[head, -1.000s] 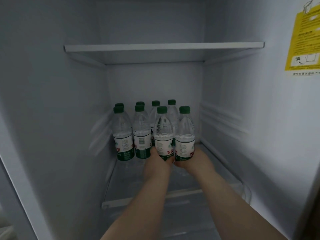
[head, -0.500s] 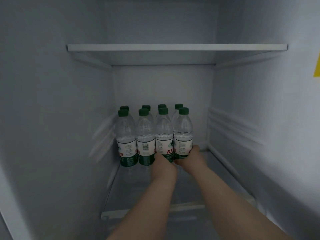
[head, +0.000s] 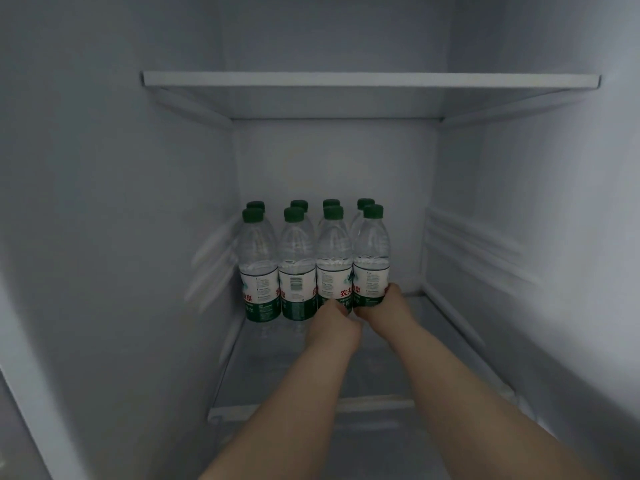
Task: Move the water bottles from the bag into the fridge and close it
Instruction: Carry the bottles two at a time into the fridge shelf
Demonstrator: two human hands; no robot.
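Several clear water bottles with green caps and white-green labels stand in two rows at the back of a glass fridge shelf (head: 311,407). My left hand (head: 334,322) grips the base of the third front bottle (head: 334,268). Beside it, my right hand (head: 389,308) grips the base of the rightmost front bottle (head: 371,265). Both bottles stand upright, level with the two other front bottles (head: 277,271) on the left. The bag is out of view.
An upper white shelf (head: 370,79) spans the fridge above the bottles. Fridge side walls (head: 121,237) close in on left and right. Bare shelf glass lies in front of the bottles and to their right.
Both hands have pushed their two bottles further back, into line with the front row. The view has moved closer into the fridge.
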